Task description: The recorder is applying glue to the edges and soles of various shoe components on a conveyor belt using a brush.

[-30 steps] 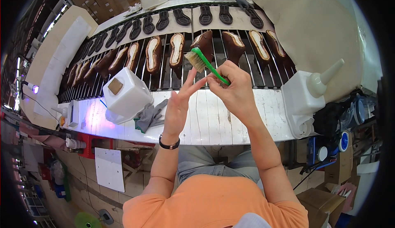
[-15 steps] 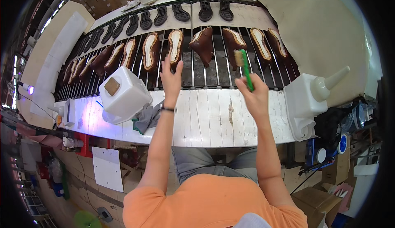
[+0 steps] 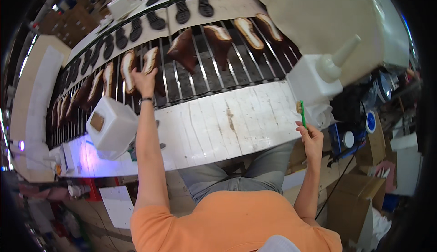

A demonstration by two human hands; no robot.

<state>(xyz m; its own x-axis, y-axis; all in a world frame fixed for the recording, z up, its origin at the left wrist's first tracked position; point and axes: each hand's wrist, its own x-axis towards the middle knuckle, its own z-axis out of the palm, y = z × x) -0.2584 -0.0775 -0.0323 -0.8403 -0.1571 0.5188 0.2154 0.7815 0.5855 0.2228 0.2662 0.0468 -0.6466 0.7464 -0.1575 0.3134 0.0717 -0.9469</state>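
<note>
"Head view: risks?"

"I judge the brown upper [image 3: 150, 60] could slip on the rack [image 3: 223, 89] if the left hand [image 3: 145, 83] catches it off-centre. The right hand [image 3: 312, 139] holds a green brush [image 3: 302, 113]; a careless swing could knock the white bottle [image 3: 314, 83] near it."

"Left grip? Brown upper's appearance?"

"Fingers spread; closure I cannot tell. It lies just beyond them, pale underside up, edged brown."
</note>
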